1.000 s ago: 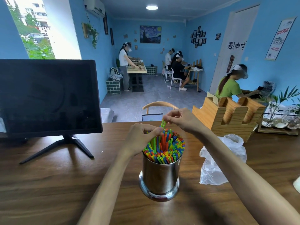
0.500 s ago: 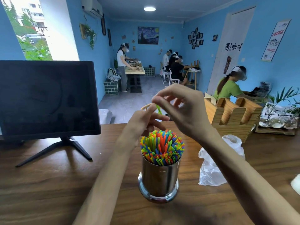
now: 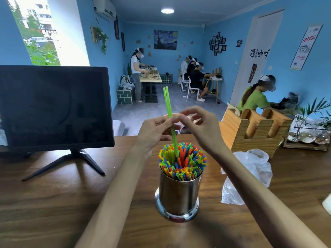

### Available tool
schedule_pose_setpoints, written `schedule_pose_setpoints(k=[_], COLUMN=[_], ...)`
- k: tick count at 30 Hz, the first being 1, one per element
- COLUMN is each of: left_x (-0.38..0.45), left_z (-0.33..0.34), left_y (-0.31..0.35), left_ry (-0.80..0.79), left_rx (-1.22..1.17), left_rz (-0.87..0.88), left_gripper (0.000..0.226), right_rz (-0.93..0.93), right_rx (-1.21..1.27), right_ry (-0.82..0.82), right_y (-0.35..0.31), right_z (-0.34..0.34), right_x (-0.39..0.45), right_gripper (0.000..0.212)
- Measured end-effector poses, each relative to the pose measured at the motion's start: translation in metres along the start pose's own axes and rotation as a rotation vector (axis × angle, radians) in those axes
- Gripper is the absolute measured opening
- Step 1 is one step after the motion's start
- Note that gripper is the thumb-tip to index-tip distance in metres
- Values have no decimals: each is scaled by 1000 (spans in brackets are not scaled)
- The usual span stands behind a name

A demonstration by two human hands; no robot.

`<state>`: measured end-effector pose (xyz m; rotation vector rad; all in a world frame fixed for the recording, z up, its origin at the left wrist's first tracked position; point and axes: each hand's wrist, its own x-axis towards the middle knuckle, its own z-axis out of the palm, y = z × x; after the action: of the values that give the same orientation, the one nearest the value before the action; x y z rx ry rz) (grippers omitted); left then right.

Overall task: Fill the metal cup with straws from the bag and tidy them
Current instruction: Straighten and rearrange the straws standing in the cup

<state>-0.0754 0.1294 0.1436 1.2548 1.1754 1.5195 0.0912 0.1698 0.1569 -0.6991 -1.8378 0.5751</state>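
Landmark: the cup (image 3: 179, 192), standing upright on the tabletop (image 3: 53, 203), packed with coloured straws (image 3: 182, 161).
Green straws: two green straws (image 3: 169, 113) rise well above the bundle, long axis near vertical, tops leaning slightly away to the left of the cup; their lower ends sit among the straws at the cup's far side.
Left hand: the left hand (image 3: 155, 133) is above and behind the cup, fingers curled round the green straws at mid-length.
Right hand: the right hand (image 3: 200, 126) is above the cup's right rim, thumb and forefinger meeting beside the green straws; whether they pinch them I cannot tell.
Nearer hand: the left, which already holds the pair.
Bag: the bag (image 3: 250, 174) lies crumpled on the tabletop just right of the cup.
Judgement: filling looks nearly done; the pair wants pushing straight down along its axis into the bundle.
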Motion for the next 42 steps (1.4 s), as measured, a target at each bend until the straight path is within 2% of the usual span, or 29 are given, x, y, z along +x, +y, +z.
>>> schedule_pose_setpoints(k=[2,5,9,11,13,15,18,21,22,23,25,27,28,32,42], left_x=[-2,-5,-8,-7,-8,-10,-9,-4,-2,0,3,6,7,6,2], left_z=[3,6,3,-3,-13,-21,-30,-30,-29,-27,-22,-17,-16,-17,-27], left_y=[-4,-11,-25,-30,-29,-26,-24,-26,-28,-31,-39,-47,-50,-56,-51], left_ry=[-11,-63,-58,-68,-104,-96,106,162,150,133,95,71,69,76,66], left_rx=[45,182,263,429,559,503,352,283,301,327,373,420,438,434,407], left_rz=[96,175,159,199,199,200,247,198,180,169,157,148,143,150,148], left_gripper=[5,8,9,7,8,5,23,34,32,29,22,16,15,19,21], right_rz=[141,94,-70,-68,-57,-72,-69,16,54,95,203,270,284,303,358], right_rx=[114,263,185,97,-3,-113,-214,-244,-203,-133,15,-16,-76,-230,-134], right_ry=[-80,-148,-147,-154,-148,-142,-254,-504,-531,-514,-386,-287,-307,-551,-617], right_y=[5,1,-7,-7,-3,6,22,37,41,45,51,57,61,71,66], right_z=[0,-1,0,1,1,1,0,-2,-2,-3,-5,-6,-6,-1,-2], right_x=[11,19,14,11,3,-8,-21,-27,-27,-25,-16,-3,3,7,16], right_gripper=[35,49,43,29,25,23,17,41,48,51,43,30,28,34,32])
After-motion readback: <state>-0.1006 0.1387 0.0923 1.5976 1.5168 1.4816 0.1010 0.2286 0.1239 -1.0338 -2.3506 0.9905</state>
